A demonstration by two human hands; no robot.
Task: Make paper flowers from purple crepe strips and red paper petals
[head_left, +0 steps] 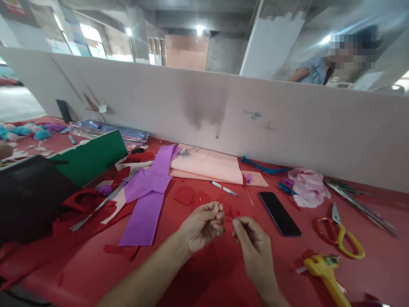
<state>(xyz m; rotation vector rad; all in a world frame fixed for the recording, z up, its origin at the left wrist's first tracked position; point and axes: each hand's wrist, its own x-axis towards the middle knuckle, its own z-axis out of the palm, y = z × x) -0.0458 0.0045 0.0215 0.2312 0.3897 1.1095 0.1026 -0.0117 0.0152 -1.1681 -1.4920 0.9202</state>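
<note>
My left hand (204, 226) is closed in a pinch, thumb against fingers. A thin red strip (221, 197) sticks up from its fingertips. Just to the right, my right hand (254, 247) also pinches with thumb and forefinger; what lies between them is too small to make out. The fingertips of the two hands are a short way apart above the red tabletop (96, 268). Cut red pieces (184, 195) lie just beyond my left hand, hard to tell from the red surface. A white pen (224, 188) rests behind the hands.
To the right are a black phone (280, 214), scissors (339, 234) and a yellow glue gun (326, 275). Purple sheets (143, 217), metal rods (105, 200) and a green board (92, 157) lie left. Peach sheets (207, 164) sit before a white partition (153, 102); a person (311, 71) is behind it.
</note>
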